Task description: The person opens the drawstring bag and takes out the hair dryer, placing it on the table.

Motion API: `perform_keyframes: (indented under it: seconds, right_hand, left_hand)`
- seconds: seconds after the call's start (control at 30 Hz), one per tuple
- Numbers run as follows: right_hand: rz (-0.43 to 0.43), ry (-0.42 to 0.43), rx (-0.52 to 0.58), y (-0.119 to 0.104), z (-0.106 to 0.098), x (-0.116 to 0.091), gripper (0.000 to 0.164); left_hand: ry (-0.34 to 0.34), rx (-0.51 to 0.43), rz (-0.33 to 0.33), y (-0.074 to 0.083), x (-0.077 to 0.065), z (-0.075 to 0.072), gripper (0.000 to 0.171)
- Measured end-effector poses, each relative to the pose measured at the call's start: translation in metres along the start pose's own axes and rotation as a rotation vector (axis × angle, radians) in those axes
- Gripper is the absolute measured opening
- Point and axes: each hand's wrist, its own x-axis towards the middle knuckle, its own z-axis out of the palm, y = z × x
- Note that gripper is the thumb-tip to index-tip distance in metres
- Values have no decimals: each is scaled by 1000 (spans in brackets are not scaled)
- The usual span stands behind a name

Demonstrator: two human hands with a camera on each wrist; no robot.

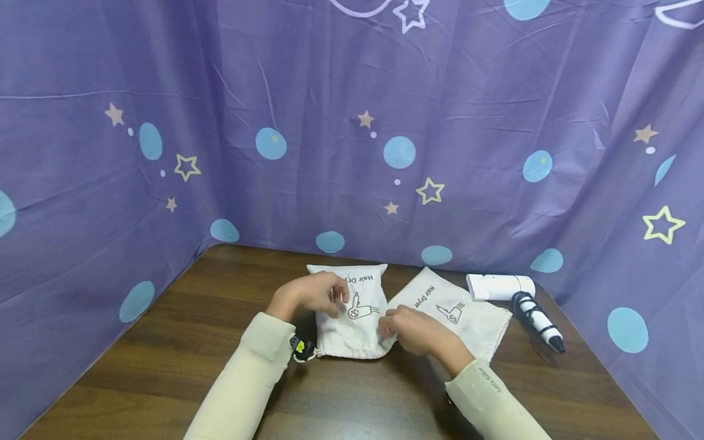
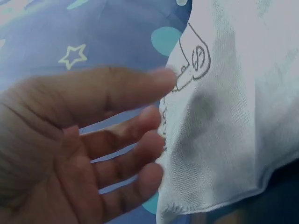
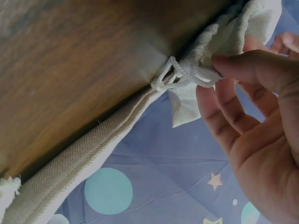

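Observation:
A white cloth drawstring bag (image 1: 335,336), printed "Hair Dryer" with a dryer drawing, lies on the table between the hands. My left hand (image 1: 316,293) is over its left side with fingers loosely bent and apart; in the left wrist view, thumb and fingertips (image 2: 149,140) overlap the bag's edge (image 2: 210,154). At the bag's near right corner is my right hand (image 1: 412,330). Seen from the right wrist, its thumb and fingers pinch the gathered mouth (image 3: 205,53), beside a knotted cord loop (image 3: 163,79). A second matching bag (image 1: 429,293) lies flat, partly behind the right hand.
At the back right lies a white hair dryer (image 1: 500,287) with its black cord wound around the handle (image 1: 541,321). The brown wooden table (image 1: 165,354) meets a purple patterned curtain (image 1: 330,183) at the back and sides.

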Motion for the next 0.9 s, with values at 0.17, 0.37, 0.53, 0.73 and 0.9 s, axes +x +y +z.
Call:
perform_keyframes:
  seconds: [0.17, 0.37, 0.53, 0.73, 0.9]
  right_hand:
    - [30, -12, 4, -2, -2, -2, 45]
    - [63, -12, 44, -3, -6, -3, 42]
    - [40, 28, 33, -3, -5, -3, 23]
    - [33, 63, 22, -4, -4, -1, 14]
    - [22, 85, 16, -8, -3, 3, 21]
  left_hand:
    - [167, 75, 50, -15, 4, -1, 17]
    - [353, 174, -33, -34, 6, 2, 19]
    - [427, 147, -111, -49, 6, 6, 24]
    - [389, 110, -138, -62, 6, 10, 34]
    - [360, 115, -127, -66, 6, 12, 37]
